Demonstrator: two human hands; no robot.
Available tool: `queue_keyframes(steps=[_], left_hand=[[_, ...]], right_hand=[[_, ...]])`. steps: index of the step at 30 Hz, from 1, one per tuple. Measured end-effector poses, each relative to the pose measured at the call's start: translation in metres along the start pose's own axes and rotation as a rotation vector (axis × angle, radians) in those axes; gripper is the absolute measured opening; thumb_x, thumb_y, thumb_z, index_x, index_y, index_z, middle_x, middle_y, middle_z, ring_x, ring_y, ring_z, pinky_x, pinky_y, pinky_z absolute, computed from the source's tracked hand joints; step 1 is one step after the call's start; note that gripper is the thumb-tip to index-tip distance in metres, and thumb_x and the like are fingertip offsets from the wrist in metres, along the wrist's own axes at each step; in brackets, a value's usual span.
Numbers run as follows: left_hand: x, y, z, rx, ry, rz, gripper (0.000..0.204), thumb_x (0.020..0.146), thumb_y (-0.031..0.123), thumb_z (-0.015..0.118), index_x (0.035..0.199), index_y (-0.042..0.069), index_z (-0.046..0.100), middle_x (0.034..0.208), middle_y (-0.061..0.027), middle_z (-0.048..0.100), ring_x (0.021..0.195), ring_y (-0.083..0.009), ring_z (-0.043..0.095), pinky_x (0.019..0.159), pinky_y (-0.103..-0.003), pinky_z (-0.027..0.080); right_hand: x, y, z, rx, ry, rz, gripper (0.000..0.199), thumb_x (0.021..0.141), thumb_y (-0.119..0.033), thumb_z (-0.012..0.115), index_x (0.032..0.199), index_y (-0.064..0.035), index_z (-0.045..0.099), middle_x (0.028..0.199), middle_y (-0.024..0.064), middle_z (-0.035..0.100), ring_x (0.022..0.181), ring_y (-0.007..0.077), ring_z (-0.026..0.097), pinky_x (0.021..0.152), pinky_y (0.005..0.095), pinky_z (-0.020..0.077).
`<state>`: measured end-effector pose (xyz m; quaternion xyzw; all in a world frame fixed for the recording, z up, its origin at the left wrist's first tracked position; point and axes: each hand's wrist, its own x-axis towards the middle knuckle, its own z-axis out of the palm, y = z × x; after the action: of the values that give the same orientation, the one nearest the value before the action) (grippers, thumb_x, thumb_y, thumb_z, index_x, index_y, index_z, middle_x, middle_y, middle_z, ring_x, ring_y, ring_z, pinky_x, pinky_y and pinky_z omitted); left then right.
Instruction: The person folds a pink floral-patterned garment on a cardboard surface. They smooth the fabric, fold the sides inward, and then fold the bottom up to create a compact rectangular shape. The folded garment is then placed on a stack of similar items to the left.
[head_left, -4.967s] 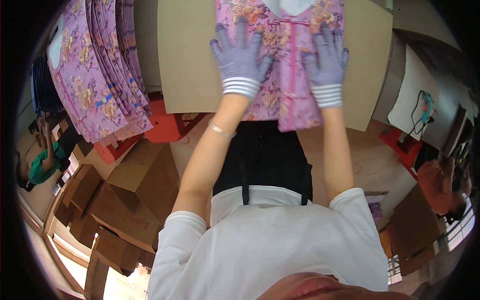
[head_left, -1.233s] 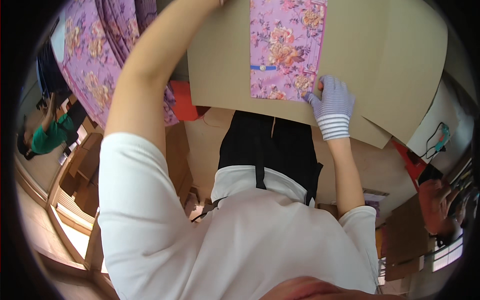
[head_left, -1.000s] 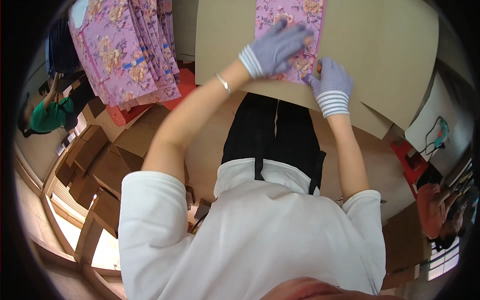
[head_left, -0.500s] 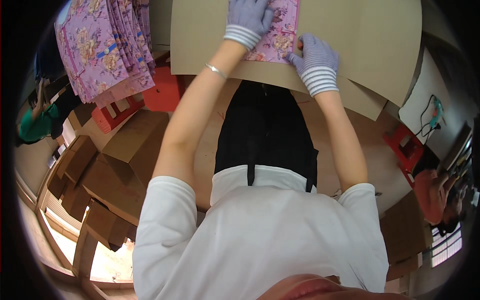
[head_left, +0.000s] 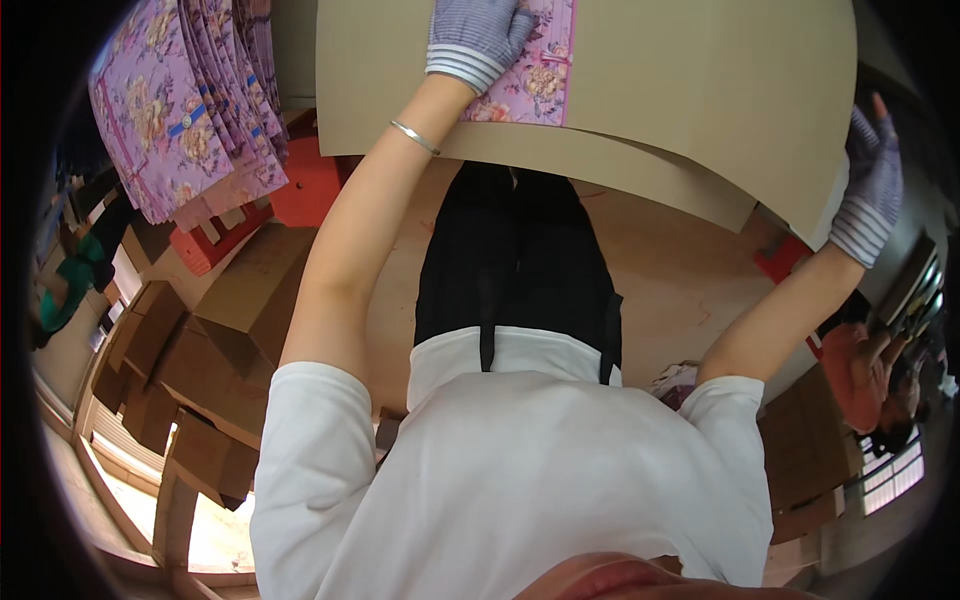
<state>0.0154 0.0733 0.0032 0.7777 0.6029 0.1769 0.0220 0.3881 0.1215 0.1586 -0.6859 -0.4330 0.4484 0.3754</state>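
My left hand [head_left: 475,40], in a lilac striped glove with a white striped cuff, lies flat and open on a purple floral printed piece [head_left: 540,85] with a pink edge and a small bow. The upper frame edge cuts off its fingertips. The floral piece lies on a large tan cardboard sheet [head_left: 690,90]. My gloved right hand [head_left: 873,190] is stretched out past the sheet's right edge, a bare fingertip pointing up and nothing visibly held. What lies beneath that hand is hidden.
Several matching floral pieces [head_left: 160,110] hang in a stack at the upper left, above a red plastic stool [head_left: 310,185]. Brown cardboard boxes [head_left: 250,290] stand at the left. Other people sit at the far right [head_left: 855,375] and far left.
My right hand has left the floral piece and swung out to the right, covering where a teal tool with a cord lay. My left hand stays on the floral piece.
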Motion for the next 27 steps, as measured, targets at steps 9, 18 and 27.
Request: queue_keyframes(steps=[9,18,27], left_hand=[[0.01,0.006,-0.014,-0.083,-0.057,-0.015,0.051,0.08,0.025,0.056,0.125,-0.001,0.054,0.143,-0.0236,0.043,0.134,-0.0448,0.036,0.112,-0.062,0.023],[0.013,0.003,-0.015,-0.042,-0.062,-0.01,0.047,0.081,0.02,0.06,0.124,-0.001,0.057,0.143,-0.0207,0.045,0.133,-0.0382,0.042,0.111,-0.058,0.028],[0.01,-0.005,-0.006,-0.114,-0.045,-0.002,0.043,0.081,0.023,0.061,0.118,0.002,0.061,0.144,-0.0171,0.045,0.133,-0.0407,0.04,0.109,-0.061,0.025]], right_hand=[[0.026,0.078,0.169,-0.585,0.041,-0.732,0.056,0.086,-0.043,0.063,0.124,-0.002,0.057,0.139,0.0237,0.047,0.124,0.0427,0.047,0.102,0.0455,0.0411],[0.014,0.081,0.211,-1.094,0.227,-0.641,0.059,0.079,-0.046,0.066,0.126,-0.012,0.06,0.147,0.0143,0.042,0.136,0.0406,0.033,0.106,0.0568,0.0316],[0.028,0.062,0.229,-1.16,0.141,-0.595,0.06,0.074,-0.045,0.068,0.125,-0.0159,0.061,0.145,0.0125,0.046,0.138,0.0377,0.032,0.105,0.0623,0.0264]])
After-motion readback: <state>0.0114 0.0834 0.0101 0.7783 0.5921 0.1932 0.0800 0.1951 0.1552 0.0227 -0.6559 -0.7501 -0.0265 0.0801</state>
